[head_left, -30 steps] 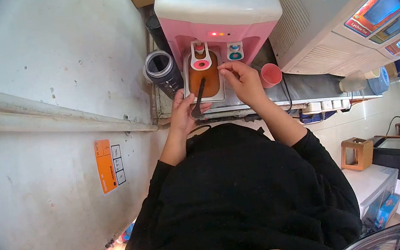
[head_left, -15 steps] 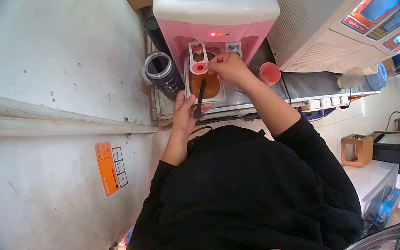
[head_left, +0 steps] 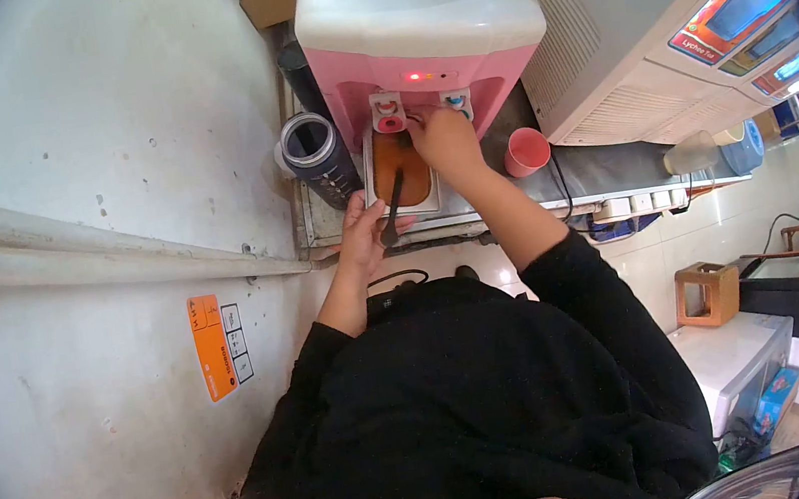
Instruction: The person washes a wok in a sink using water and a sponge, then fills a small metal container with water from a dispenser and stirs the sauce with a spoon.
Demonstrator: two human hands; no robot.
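A rectangular metal container (head_left: 434, 206) of orange-brown liquid sits under the taps of a pink and white water dispenser (head_left: 431, 28). A black-handled utensil (head_left: 395, 200) leans in it, its lower end hidden in the liquid. My left hand (head_left: 362, 229) grips the container's near left corner, thumb on the rim, beside the utensil's handle. Just right of the red-marked tap (head_left: 389, 115) is my right hand (head_left: 446, 140), above the container with its fingers bent together. Whatever is between those fingertips is hidden.
A dark open tumbler (head_left: 321, 154) stands left of the container, with another dark bottle (head_left: 299, 76) behind. To the right are a pink cup (head_left: 527, 152), a cable and a large beige machine (head_left: 638, 67). A white wall panel (head_left: 99, 188) borders the left side.
The red-marked tap's white lever, which stuck out toward me under my right fingers, is now tucked back. My right hand has shifted to the tap's right side. My left hand keeps its hold.
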